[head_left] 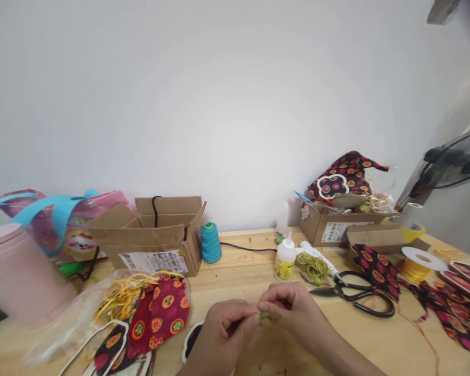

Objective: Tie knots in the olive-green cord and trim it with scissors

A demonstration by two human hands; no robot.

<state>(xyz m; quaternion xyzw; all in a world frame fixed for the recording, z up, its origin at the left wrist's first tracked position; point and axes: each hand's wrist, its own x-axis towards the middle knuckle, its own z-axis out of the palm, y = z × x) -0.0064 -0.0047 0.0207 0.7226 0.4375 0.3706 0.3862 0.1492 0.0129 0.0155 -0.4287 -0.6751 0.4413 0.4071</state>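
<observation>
Close together over the near middle of the table, my left hand [232, 330] and my right hand [293, 310] pinch a small piece of green cord [265, 316] between thumbs and forefingers. Most of the cord is hidden by the fingers. Below my left hand, a dark patterned piece with a white edge [187, 342] lies partly covered. A bundle of olive-green cord [314, 268] sits beyond my right hand, beside a glue bottle [285, 259] with a yellow label. Black-handled scissors [356, 295] lie to the right.
At left stand a pink bin [21, 277], an open cardboard box [152, 240], a teal thread cone [211, 243] and red patterned fabric [160, 310] with yellow cords. At right are a filled box [329, 224], a yellow cord spool [415, 266], patterned fabric [450, 313] and a fan [454, 159].
</observation>
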